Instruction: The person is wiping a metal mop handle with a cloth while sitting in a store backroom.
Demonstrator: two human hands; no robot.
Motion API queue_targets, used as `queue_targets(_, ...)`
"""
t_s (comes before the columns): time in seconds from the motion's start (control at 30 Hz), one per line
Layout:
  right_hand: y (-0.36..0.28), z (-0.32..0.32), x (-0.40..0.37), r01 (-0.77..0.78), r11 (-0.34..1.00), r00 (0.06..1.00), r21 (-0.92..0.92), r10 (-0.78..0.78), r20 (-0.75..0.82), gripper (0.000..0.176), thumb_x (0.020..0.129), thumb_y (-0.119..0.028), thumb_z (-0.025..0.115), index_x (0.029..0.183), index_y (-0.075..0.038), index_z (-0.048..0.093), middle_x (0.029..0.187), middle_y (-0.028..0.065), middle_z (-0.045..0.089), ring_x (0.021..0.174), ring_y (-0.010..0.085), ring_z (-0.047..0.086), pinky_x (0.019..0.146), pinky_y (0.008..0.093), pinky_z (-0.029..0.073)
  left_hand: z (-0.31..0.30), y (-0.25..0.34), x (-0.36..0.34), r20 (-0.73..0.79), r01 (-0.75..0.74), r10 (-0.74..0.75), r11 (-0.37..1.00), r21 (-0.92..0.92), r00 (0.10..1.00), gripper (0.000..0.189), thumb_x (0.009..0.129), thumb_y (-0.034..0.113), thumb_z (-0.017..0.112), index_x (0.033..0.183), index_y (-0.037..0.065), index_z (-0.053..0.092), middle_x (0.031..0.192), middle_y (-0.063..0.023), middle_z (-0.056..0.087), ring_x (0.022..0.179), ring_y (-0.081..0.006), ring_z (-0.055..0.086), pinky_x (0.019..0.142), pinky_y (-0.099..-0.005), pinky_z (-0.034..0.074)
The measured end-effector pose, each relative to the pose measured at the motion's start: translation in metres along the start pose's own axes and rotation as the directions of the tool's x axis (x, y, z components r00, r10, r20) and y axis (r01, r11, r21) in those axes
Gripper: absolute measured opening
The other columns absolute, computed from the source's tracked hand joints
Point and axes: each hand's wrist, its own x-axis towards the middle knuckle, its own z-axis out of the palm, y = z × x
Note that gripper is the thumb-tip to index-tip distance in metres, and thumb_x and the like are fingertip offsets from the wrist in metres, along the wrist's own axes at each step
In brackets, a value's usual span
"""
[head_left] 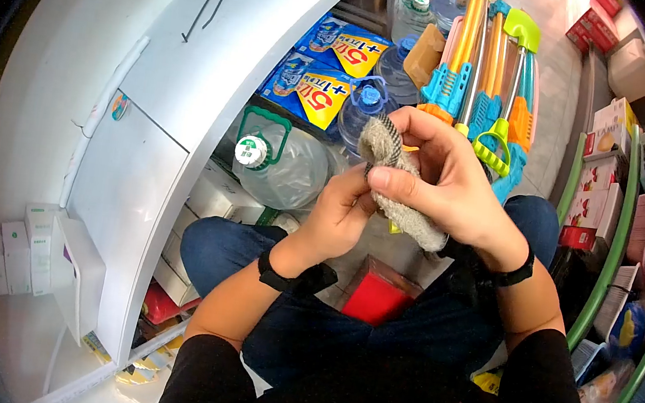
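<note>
A grey fuzzy cloth (pixel 410 220) with a black-and-white striped edge is folded up between my two hands, above my lap. My right hand (pixel 446 176) has its thumb and curled fingers around the upper part of it. From the lower left, my left hand (pixel 343 214) pinches the cloth's near side, its fingertips partly hidden. Just beyond my hands lies a large clear bottle (pixel 282 166) with a green handle and white cap. Below the cloth, a red box (pixel 382 293) sits on the floor between my legs.
To the left runs a white counter (pixel 186 64) with a hooked black rod (pixel 216 3) on it. Blue-and-yellow packs (pixel 308 87) and blue-capped water bottles (pixel 367 102) stand ahead. Colourful toy pumps (pixel 486 85) lean beyond my right hand. Shelves with green edges (pixel 613 261) hold boxes at right.
</note>
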Motion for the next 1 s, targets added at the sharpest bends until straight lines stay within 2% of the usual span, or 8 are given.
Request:
queue_targets(0.07,-0.001,0.003,0.003,0.011,0.999,0.997,0.045,-0.008,-0.076,0.024,0.093,-0.022,0.077,0.1,-0.005,0.062,0.083,-0.0049,0.061,0.072,0.0007,0.055,0.062,0.0189,0.045,0.002,0.001,-0.004,0.01,0.023,-0.022,0.999,-0.024,1.0,0.019,0.102,0.013,0.056,0.111,-0.002,0.063,0.1,-0.0122,0.066,0.094,-0.0261,0.067,0.084,-0.0364,0.053)
queue_targets(0.2,0.009,-0.006,0.01,-0.023,0.998,0.986,-0.063,0.013,-0.166,0.037,0.1,-0.034,0.068,0.076,-0.005,0.062,0.062,-0.007,0.055,0.058,0.0001,0.048,0.051,0.0205,0.036,0.0,-0.003,-0.003,0.106,0.05,-0.046,0.998,-0.035,0.993,0.025,0.103,0.022,0.058,0.102,-0.002,0.064,0.091,-0.0117,0.062,0.082,-0.0279,0.062,0.077,-0.037,0.049)
queue_targets(0.3,0.017,-0.011,0.013,-0.072,0.997,0.99,-0.016,0.069,-0.122,0.036,0.102,-0.033,0.065,0.079,-0.005,0.064,0.067,-0.0054,0.059,0.059,0.0004,0.049,0.051,0.0204,0.038,-0.005,-0.004,-0.003,0.172,-0.061,0.046,0.995,0.078,0.984,0.027,0.107,0.02,0.049,0.105,-0.002,0.065,0.088,-0.006,0.067,0.08,-0.014,0.063,0.073,-0.0285,0.05)
queue_targets(0.43,0.012,-0.004,0.012,-0.073,0.988,0.978,0.137,0.098,-0.184,0.034,0.102,-0.031,0.065,0.082,-0.004,0.065,0.071,-0.0037,0.062,0.061,0.0006,0.053,0.053,0.0202,0.042,-0.005,-0.007,-0.005,0.123,0.023,-0.019,0.999,-0.029,0.992,0.03,0.108,0.024,0.05,0.107,-0.002,0.066,0.086,-0.0031,0.065,0.078,-0.0122,0.062,0.072,-0.0272,0.049)
queue_targets(0.63,-0.01,-0.007,0.0,0.172,0.897,0.977,-0.407,-0.209,-0.049,0.034,0.1,-0.026,0.067,0.081,0.002,0.064,0.071,0.0037,0.064,0.064,0.0102,0.058,0.059,0.0286,0.046,-0.003,0.005,-0.002,0.052,0.045,-0.041,0.996,-0.082,0.998,0.03,0.104,0.026,0.058,0.105,-0.004,0.064,0.088,-0.011,0.059,0.079,-0.024,0.059,0.073,-0.0338,0.047)
queue_targets(0.67,-0.009,-0.01,0.004,0.378,0.792,0.922,-0.48,-0.368,0.117,0.031,0.1,-0.021,0.064,0.083,0.005,0.063,0.07,0.0091,0.059,0.065,0.0215,0.058,0.062,0.034,0.045,-0.003,0.003,-0.002,0.042,0.011,-0.009,0.998,-0.059,0.999,0.03,0.104,0.026,0.059,0.106,-0.004,0.064,0.088,-0.0106,0.059,0.079,-0.0236,0.058,0.073,-0.0334,0.047)
queue_targets(0.97,-0.009,-0.008,-0.002,0.41,0.604,0.9,-0.683,-0.391,0.195,0.03,0.1,-0.014,0.054,0.125,0.002,0.061,0.09,0.0184,0.053,0.08,0.0391,0.056,0.07,0.0426,0.047,-0.009,-0.005,0.002,-0.142,-0.034,0.032,0.999,-0.013,0.989,0.022,0.105,0.015,0.053,0.11,-0.004,0.063,0.092,-0.0091,0.066,0.081,-0.0166,0.062,0.073,-0.0298,0.048)
queue_targets(1.0,-0.006,-0.01,-0.002,0.372,0.581,0.911,-0.724,-0.379,0.163,0.034,0.101,-0.015,0.053,0.129,0.004,0.061,0.088,0.0153,0.057,0.079,0.0315,0.06,0.072,0.0399,0.049,-0.009,-0.005,0.002,-0.162,-0.038,0.036,0.999,-0.008,0.986,0.021,0.105,0.014,0.052,0.11,-0.004,0.062,0.092,-0.0087,0.066,0.081,-0.0158,0.062,0.073,-0.0295,0.049)
